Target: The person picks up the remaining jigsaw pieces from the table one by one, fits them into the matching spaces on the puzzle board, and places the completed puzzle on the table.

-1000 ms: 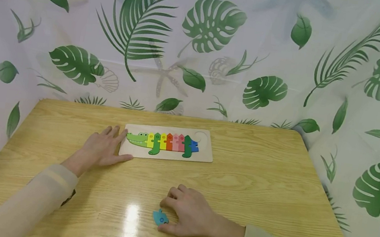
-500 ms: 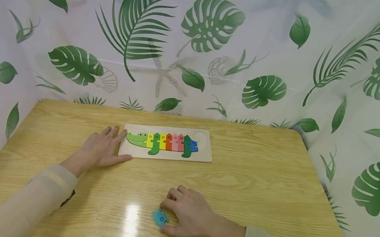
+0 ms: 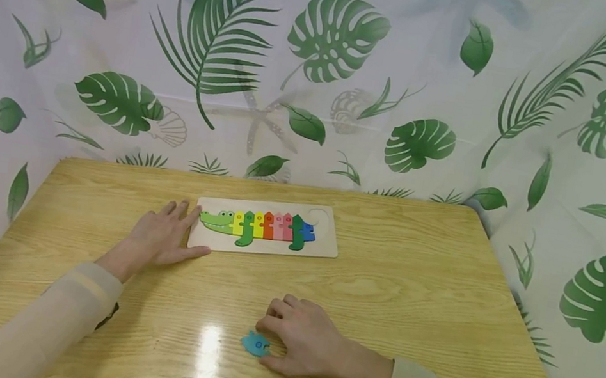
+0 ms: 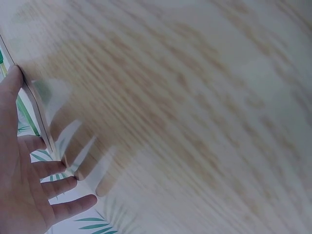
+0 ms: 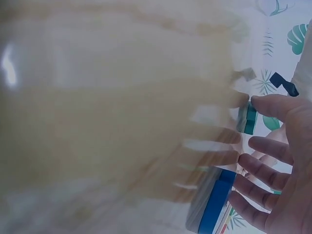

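A wooden crocodile puzzle board (image 3: 265, 248) lies on the table with several coloured pieces set in a row. At its right end a curled outline shows on bare wood. My left hand (image 3: 161, 239) rests at the board's left edge, its thumb and index finger touching the corners. Below the board, my right hand (image 3: 305, 338) holds a light blue puzzle piece (image 3: 255, 343) between thumb and index finger, on the table. In the right wrist view this piece (image 5: 250, 118) touches the thumb tip. A darker blue piece (image 5: 217, 202) appears there near the little finger, unseen in the head view.
The wood-grain table (image 3: 418, 282) extends around both hands, with a bright reflection at its near middle. A white cloth (image 3: 306, 164) printed with green leaves hangs behind the table and at both sides.
The light blue piece has turned between my right thumb and index finger, its notch now facing right, and shifted slightly up. My left hand and the board stay put.
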The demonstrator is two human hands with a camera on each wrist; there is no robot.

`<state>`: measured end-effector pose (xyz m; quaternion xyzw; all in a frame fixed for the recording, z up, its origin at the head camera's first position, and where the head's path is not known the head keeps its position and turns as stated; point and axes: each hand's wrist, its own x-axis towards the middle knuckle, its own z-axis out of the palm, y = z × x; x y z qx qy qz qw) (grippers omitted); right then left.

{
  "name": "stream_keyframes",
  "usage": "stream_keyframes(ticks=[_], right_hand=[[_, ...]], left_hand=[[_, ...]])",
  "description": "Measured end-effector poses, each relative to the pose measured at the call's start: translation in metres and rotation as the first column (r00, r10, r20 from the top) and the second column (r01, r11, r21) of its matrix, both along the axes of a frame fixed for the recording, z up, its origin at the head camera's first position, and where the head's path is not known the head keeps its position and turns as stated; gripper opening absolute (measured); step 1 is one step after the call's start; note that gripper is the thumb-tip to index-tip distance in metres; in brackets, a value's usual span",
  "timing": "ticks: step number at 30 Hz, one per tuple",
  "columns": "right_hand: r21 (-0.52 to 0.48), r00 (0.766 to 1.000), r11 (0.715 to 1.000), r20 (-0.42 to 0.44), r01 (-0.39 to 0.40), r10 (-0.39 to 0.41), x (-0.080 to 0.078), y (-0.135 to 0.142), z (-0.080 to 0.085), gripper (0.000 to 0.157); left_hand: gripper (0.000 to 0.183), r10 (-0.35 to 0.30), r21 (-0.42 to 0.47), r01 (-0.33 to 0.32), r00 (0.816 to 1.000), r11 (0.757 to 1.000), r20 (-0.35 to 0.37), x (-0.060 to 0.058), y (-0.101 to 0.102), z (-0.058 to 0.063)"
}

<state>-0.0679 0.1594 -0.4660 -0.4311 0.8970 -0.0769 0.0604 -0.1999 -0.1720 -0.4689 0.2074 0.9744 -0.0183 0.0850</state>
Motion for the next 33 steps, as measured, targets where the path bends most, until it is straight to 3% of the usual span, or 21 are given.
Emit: stream_keyframes(ticks=[33], right_hand=[[0.026,0.999,0.999,0.038,-0.027,0.026,-0.0021,0.0018,0.0057,0.032]], left_hand=[[0.099,-0.002,0.007,0.002,1.000,1.000,-0.006,-0.0001,-0.0005,-0.0005]])
